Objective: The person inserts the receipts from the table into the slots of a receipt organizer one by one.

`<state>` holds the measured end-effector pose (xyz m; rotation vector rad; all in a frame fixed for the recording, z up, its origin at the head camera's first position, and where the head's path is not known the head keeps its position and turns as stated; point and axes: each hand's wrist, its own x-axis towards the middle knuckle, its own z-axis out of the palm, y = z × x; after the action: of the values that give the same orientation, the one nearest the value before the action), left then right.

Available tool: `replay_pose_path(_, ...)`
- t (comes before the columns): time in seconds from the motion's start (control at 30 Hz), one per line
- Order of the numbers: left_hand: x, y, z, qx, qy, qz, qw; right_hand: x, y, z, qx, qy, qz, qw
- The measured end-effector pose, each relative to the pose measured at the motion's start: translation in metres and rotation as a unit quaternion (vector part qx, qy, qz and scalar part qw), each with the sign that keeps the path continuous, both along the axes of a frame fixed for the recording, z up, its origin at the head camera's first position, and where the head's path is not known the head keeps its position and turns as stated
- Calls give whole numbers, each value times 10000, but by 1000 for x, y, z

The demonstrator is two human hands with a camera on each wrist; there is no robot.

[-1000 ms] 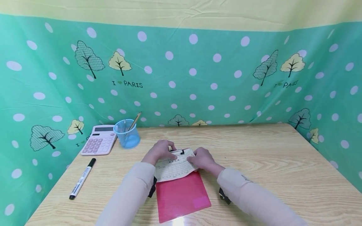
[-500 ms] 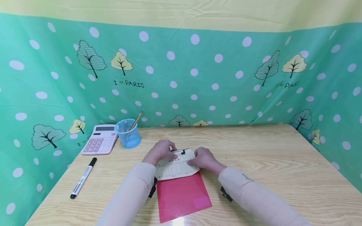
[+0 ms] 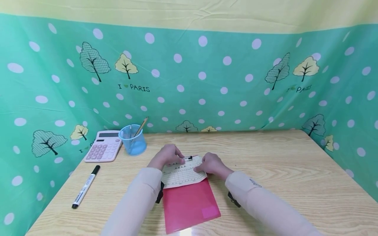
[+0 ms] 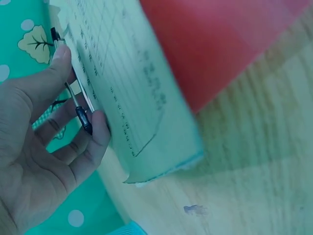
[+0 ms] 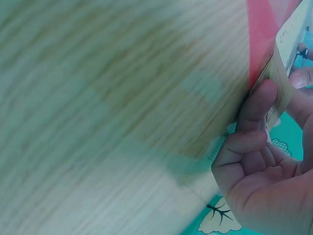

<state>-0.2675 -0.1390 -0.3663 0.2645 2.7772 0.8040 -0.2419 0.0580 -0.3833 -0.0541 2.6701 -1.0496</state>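
Observation:
A red clipboard (image 3: 190,206) lies on the table with a printed paper form (image 3: 183,177) over its upper half. At its top edge, my left hand (image 3: 166,156) pinches the wire clip (image 3: 187,157); in the left wrist view the thumb lies on one side of this black-tipped clip (image 4: 84,120) and fingers on the other. My right hand (image 3: 212,164) holds the form's right edge, thumb on top. The right wrist view shows the paper (image 5: 282,81) bent up between the thumb and index finger, beside the red board (image 5: 261,36).
Left of my arms lies a black-capped white marker (image 3: 85,187). Farther back stand a pink calculator (image 3: 103,146) and a blue mesh pen cup (image 3: 133,141) with pencils. A green dotted curtain (image 3: 189,82) hangs behind the wood-grain table (image 3: 280,170).
The form's lower edge has shifted slightly up the board, with the right hand still on it. My left hand has risen a little at the clip, and the clip looks flatter.

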Motion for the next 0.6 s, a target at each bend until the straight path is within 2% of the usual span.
replay_pose_path(0.3, -8, -5, 1, 130, -314, -29, 9994, -4, -2, -2, 45, -31, -37, 10000)
replay_pose_path(0.6, -12, -4, 2, 128, -453, -14, 9989, -11, -4, -2, 123, -291, -212, 9993)
